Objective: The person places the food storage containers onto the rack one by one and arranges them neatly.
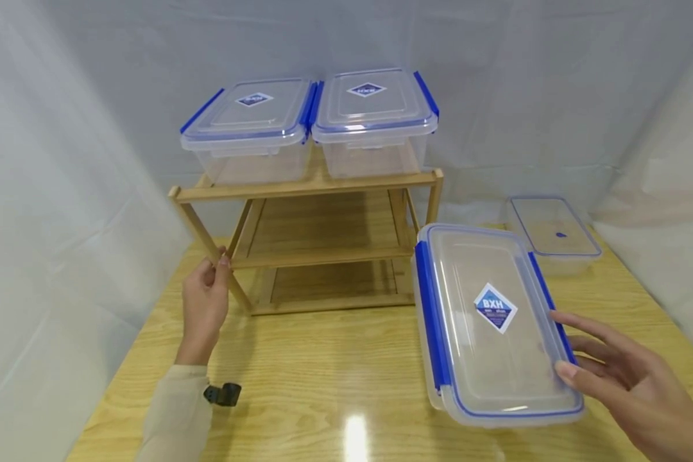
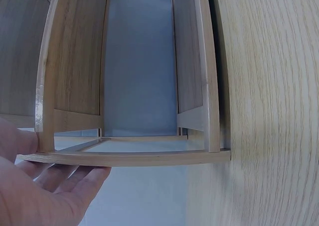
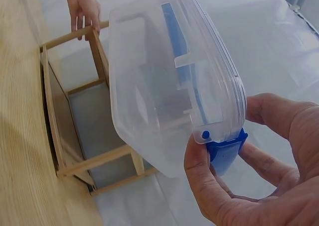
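My left hand grips the left front post of a wooden three-tier rack, at the level of its middle board. In the left wrist view the thumb lies on one side of the post and the fingers reach round the other. My right hand holds a clear plastic food container by its right edge, thumb and fingers about the blue side clip. The lidded container is raised and tilted in front of the rack's right side; its lid bears a blue diamond label.
On the rack's top tier stand two similar lidded containers, one at left and one at right, side by side. A container without a lid sits at the back right of the wooden table. Pale sheeting hangs behind.
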`<state>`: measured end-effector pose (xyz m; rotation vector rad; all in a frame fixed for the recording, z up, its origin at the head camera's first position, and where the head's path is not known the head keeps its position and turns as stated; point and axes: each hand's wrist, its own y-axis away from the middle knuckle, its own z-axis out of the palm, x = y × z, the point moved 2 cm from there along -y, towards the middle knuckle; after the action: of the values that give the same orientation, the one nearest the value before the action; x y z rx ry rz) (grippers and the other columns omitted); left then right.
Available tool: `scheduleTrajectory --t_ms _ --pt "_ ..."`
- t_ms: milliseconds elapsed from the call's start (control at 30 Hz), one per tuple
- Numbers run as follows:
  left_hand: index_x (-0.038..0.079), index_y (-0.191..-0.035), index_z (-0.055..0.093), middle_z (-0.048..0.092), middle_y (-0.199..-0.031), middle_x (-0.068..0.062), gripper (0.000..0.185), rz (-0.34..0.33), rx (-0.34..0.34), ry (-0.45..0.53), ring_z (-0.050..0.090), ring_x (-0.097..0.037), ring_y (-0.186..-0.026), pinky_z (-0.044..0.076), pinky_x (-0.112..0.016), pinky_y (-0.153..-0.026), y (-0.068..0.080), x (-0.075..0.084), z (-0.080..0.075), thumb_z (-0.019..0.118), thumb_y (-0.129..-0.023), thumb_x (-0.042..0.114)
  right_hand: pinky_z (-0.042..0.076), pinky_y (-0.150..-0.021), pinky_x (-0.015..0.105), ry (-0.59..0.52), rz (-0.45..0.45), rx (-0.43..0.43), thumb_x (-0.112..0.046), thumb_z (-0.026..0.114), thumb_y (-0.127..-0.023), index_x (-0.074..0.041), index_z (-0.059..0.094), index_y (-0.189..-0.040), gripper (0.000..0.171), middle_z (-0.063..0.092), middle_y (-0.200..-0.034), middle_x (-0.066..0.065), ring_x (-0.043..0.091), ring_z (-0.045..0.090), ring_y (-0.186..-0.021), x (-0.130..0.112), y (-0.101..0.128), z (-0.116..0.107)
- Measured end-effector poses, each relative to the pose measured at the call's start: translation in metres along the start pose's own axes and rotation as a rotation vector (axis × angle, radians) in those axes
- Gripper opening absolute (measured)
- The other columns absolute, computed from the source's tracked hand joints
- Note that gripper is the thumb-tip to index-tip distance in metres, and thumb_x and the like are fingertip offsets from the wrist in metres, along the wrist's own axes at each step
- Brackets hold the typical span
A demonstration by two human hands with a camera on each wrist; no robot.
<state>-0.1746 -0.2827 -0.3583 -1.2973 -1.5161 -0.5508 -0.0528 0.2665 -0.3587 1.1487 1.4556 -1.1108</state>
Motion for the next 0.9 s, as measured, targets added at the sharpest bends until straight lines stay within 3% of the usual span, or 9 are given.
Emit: scheduleTrajectory --t_ms 267,567,700,800,900 --pt "0.002 -0.142 0.057 0.054 -0.148 -0.010 0.048 -0.019 0.000 -0.007 0.055 -0.028 -0.131 0.045 -0.046 -0.107 -0.002 -0.002 0.002 0.045 -0.110 0.036 0.060 -0.082 0.037 -0.073 -0.009 -0.142 0.013 0.053 -0.099 -0.008 0.042 -0.154 0.060 0.063 -0.135 0.006 0.026 0.069 -0.111 -0.015 -0.009 0.023" --pt "0.002 -0.141 0.058 0.050 -0.152 -0.003 0.048 -0.013 -0.003 0.001 0.052 -0.027 -0.133 0.044 -0.046 -0.108 0.000 -0.002 0.000 0.044 -0.110 0.036 0.059 -0.083 0.042 -0.012 0.001 -0.233 0.003 0.059 -0.101 -0.012 0.045 -0.153 0.056 0.063 -0.135 0.011 0.029 0.067 -0.113 -0.041 -0.029 0.055" --pt "0.000 -0.138 0.059 0.048 -0.153 -0.001 0.047 -0.005 -0.006 0.002 0.050 -0.026 -0.135 0.049 -0.028 -0.092 0.002 -0.001 0.000 0.044 -0.110 0.035 0.060 -0.080 0.045 -0.040 -0.064 -0.297 0.005 0.060 -0.099 -0.009 0.046 -0.152 0.056 0.063 -0.134 0.013 0.031 0.068 -0.110 -0.048 -0.041 0.069" --pt "0.000 -0.136 0.060 0.048 -0.153 -0.002 0.046 0.002 -0.005 0.004 0.050 -0.026 -0.135 0.047 -0.024 -0.085 0.002 -0.001 0.000 0.044 -0.110 0.034 0.060 -0.081 0.043 -0.030 -0.077 -0.317 0.001 0.064 -0.098 -0.011 0.048 -0.150 0.056 0.063 -0.132 0.015 0.031 0.067 -0.108 -0.054 -0.050 0.080" --pt "0.001 -0.139 0.059 0.050 -0.152 -0.004 0.046 0.000 -0.003 0.008 0.051 -0.027 -0.134 0.050 -0.032 -0.094 0.001 0.000 0.000 0.044 -0.110 0.034 0.059 -0.083 0.039 0.016 -0.058 -0.311 -0.006 0.069 -0.097 -0.016 0.051 -0.149 0.056 0.064 -0.130 0.015 0.030 0.066 -0.107 -0.060 -0.059 0.090"
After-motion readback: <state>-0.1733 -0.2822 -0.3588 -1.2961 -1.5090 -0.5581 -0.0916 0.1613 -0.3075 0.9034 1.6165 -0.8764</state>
